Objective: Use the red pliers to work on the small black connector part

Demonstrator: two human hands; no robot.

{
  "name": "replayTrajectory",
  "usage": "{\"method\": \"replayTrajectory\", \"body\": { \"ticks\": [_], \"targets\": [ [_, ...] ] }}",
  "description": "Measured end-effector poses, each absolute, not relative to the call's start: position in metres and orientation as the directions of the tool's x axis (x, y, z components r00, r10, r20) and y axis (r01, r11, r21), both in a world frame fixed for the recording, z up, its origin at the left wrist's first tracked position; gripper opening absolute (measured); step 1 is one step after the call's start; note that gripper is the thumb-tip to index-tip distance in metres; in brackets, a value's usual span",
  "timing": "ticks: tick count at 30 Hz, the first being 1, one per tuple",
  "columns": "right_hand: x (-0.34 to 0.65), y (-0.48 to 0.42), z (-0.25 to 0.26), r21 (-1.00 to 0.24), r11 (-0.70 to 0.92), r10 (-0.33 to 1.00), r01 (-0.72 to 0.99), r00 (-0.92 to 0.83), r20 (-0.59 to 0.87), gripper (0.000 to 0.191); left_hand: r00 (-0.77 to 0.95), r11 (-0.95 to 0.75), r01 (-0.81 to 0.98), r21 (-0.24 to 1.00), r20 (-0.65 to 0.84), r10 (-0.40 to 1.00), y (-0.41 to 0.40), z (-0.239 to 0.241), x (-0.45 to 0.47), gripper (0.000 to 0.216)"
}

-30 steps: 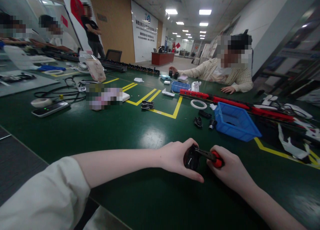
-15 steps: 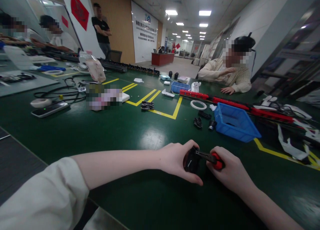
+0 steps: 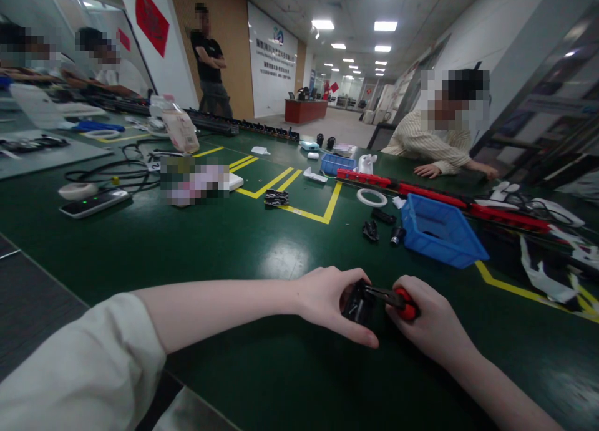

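My left hand is wrapped round a small black plastic part, thumb below and fingers above. Its exact kind does not show. In my right hand are pliers with red handles, gripped in closed fingers. The dark jaws of the pliers point left and meet the upper right edge of the black part. Whether the jaws are clamped on it I cannot tell. Both hands are above the green table, near its front.
Beyond my right hand stands a blue bin, with small black parts to its left. A white ring, red rails and a black cluster of parts lie further back. A person sits across the table.
The black part has turned slightly in my left hand, and the pliers stay at its edge. Across the table, the seated person has leaned over and stretched an arm to the right.
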State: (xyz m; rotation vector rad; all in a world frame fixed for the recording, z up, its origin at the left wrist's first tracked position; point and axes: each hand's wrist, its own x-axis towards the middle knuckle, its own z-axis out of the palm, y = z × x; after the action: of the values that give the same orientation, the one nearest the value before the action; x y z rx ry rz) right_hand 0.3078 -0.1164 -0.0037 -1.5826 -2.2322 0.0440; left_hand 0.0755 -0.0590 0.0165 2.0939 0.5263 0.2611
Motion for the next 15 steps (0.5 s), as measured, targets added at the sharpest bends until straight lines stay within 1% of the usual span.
{"method": "replayTrajectory", "body": {
  "ticks": [6,10,15],
  "targets": [
    [0.3085,-0.1153,-0.004,-0.233,0.363,0.9,0.902,-0.275,0.337,0.008,0.888,-0.491,0.274,0.827,-0.023,0.458,-0.0578,0.0159,0.0761,0.062],
    [0.3093,-0.1149,-0.0048,-0.218,0.366,0.9,0.905,-0.285,0.328,0.007,0.907,-0.506,0.235,0.83,-0.001,0.421,-0.0545,0.0134,0.0742,0.053],
    [0.3065,-0.1142,-0.0044,-0.211,0.385,0.887,0.898,-0.296,0.354,0.006,0.927,-0.54,0.186,0.821,0.036,0.374,-0.0506,0.0112,0.0713,0.041]
  ]
}}
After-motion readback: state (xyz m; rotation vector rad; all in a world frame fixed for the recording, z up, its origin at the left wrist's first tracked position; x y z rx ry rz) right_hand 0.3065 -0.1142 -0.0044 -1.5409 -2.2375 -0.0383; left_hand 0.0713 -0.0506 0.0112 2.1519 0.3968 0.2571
